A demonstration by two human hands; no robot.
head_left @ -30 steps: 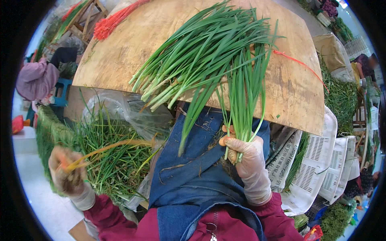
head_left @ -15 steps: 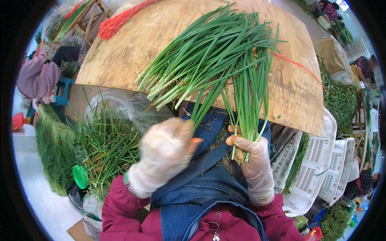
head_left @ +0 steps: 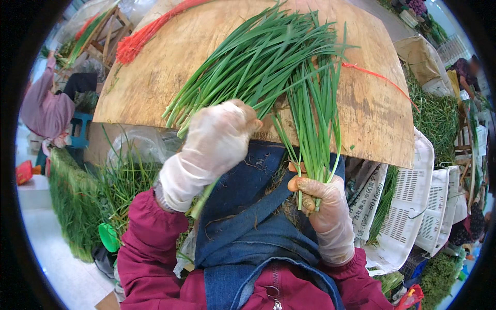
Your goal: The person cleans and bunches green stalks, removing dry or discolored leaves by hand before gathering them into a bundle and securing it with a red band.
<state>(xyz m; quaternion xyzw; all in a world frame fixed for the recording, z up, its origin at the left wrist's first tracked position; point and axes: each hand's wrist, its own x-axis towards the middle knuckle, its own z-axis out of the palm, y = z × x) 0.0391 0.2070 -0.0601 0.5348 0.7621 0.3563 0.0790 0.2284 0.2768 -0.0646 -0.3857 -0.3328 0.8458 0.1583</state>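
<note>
A pile of long green garlic chives (head_left: pixel 248 62) with pale stem ends lies across the round wooden board (head_left: pixel 150 98). My right hand (head_left: pixel 330 212), in a thin clear glove with orange covers on the fingertips, is closed round the stem ends of a smaller bunch of chives (head_left: pixel 318 134). The leaves of that bunch reach up onto the board. My left hand (head_left: pixel 219 129), gloved too, is closed at the board's near edge, against the pile's stems. A few pale green stems (head_left: pixel 205 199) show beneath its wrist; the grip itself is hidden behind the knuckles.
Red string (head_left: pixel 134 49) lies at the board's far left, a single red strand (head_left: pixel 382 77) on its right. More greens (head_left: pixel 77 201) are heaped at left near a green lid (head_left: pixel 108 237). White printed sacks (head_left: pixel 403 201) stand at right. Another person (head_left: pixel 49 111) sits at far left.
My left hand has moved up and away from my lap to the board's edge, beside the pile. My right hand keeps its grip on the bunch. The view has shifted slightly.
</note>
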